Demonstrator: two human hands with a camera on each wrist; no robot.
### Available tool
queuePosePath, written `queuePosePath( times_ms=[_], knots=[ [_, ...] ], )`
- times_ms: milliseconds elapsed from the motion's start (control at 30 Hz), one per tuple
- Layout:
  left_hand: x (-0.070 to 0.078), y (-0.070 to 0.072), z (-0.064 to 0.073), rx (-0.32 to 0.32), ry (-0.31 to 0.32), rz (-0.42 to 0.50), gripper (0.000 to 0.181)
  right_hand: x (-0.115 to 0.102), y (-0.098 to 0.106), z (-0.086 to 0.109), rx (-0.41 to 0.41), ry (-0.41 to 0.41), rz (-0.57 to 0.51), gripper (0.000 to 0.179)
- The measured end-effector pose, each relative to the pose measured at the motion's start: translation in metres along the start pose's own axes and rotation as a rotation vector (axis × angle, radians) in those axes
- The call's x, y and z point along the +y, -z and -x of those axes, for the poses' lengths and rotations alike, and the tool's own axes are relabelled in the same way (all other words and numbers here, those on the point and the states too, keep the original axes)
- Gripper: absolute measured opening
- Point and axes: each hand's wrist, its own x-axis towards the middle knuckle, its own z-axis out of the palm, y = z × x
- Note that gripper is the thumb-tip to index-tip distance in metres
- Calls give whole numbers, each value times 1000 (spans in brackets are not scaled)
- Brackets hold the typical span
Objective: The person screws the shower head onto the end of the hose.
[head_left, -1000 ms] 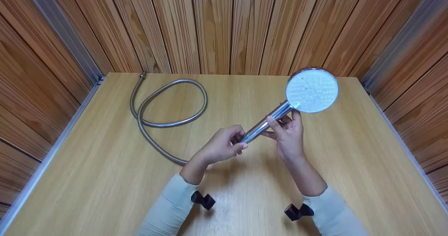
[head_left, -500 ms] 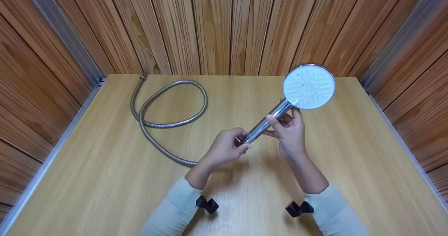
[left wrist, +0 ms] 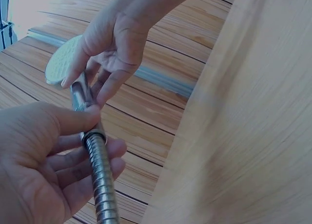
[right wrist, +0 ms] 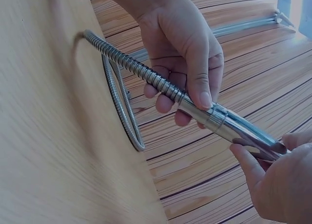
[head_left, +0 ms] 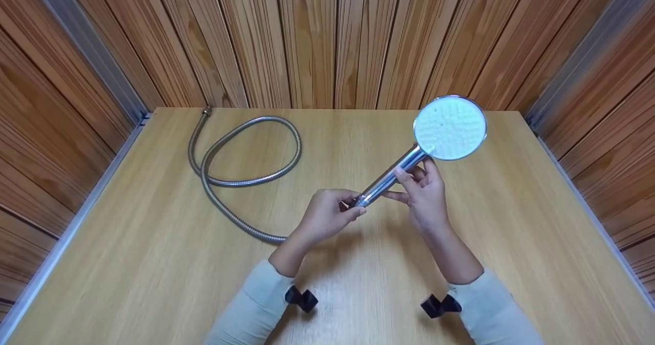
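Note:
A chrome shower head [head_left: 450, 128] with a round white face is held above the table, tilted with its face at the upper right. My right hand [head_left: 429, 201] grips the handle [head_left: 386, 180] just below the face, thumb in front. At the handle's lower end my left hand [head_left: 327, 214] pinches the smooth metal nut [right wrist: 194, 107] of a ribbed metal shower hose [right wrist: 146, 77]. In the right wrist view the nut meets the handle end in one line; how far it is threaded on cannot be told. In the head view this joint is partly hidden by the left fingers.
The hose's remaining length lies looped on the left of the wooden table [head_left: 153, 263], its free end fitting [head_left: 206, 110] at the back edge. Wood-plank walls [head_left: 312, 43] stand behind and at both sides. Black wrist mounts [head_left: 302, 299] sit at both sleeves.
The left hand has shifted slightly right, its fingers still at the joint. The shower head has moved slightly up and left. The hose loop lies as before.

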Motion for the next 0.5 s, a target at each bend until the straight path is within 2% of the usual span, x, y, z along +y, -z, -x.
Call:
queuePosePath(
  times_ms=[133,367,500],
  knots=[
    [1,0,0,17,8,-15,16,1,-2,2,15,14,-18,47],
    [3,-5,-2,58,-7,-56,19,6,-8,4,188,45,-8,67],
    [3,-8,-2,65,2,-67,21,9,-8,6,228,75,-6,71]
  ],
)
